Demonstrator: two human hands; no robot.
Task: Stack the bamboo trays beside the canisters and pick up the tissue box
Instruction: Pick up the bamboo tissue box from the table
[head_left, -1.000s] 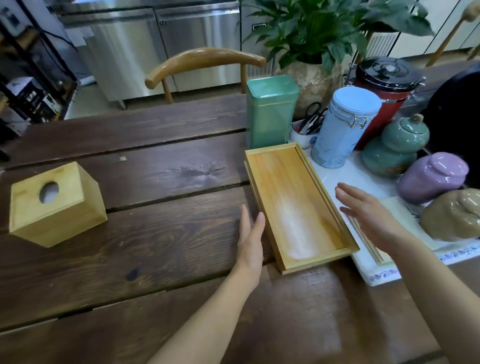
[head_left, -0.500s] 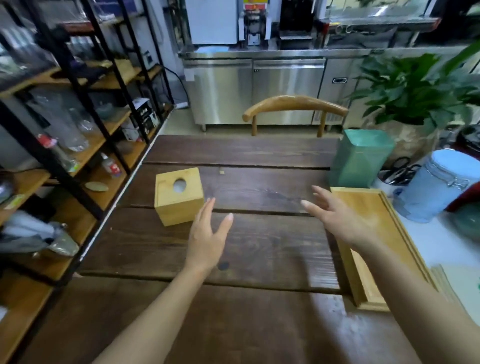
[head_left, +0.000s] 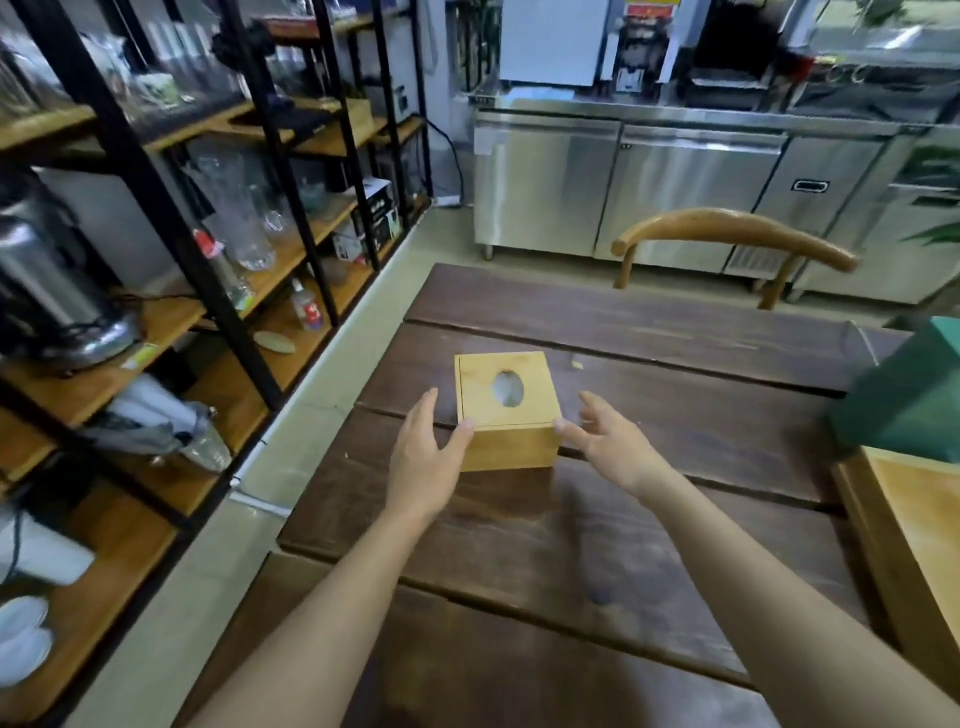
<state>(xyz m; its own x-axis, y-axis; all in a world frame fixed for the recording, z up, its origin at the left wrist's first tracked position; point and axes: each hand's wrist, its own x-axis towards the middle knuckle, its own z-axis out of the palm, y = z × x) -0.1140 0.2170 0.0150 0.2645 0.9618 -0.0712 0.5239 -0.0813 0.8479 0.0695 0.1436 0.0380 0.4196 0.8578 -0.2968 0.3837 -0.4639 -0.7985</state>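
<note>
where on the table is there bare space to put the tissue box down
Bare planks lie between the tissue box and the green canister, and nearer, between the forearms. Crowded at the right edge by the bamboo trays.

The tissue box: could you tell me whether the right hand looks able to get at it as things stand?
Probably yes. The right hand is open beside the tissue box, its thumb tip at the box's near right corner, and nothing lies between them on the table.

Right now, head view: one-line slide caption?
Left hand and right hand, both open, flank the bamboo tissue box on the wooden table.
</note>
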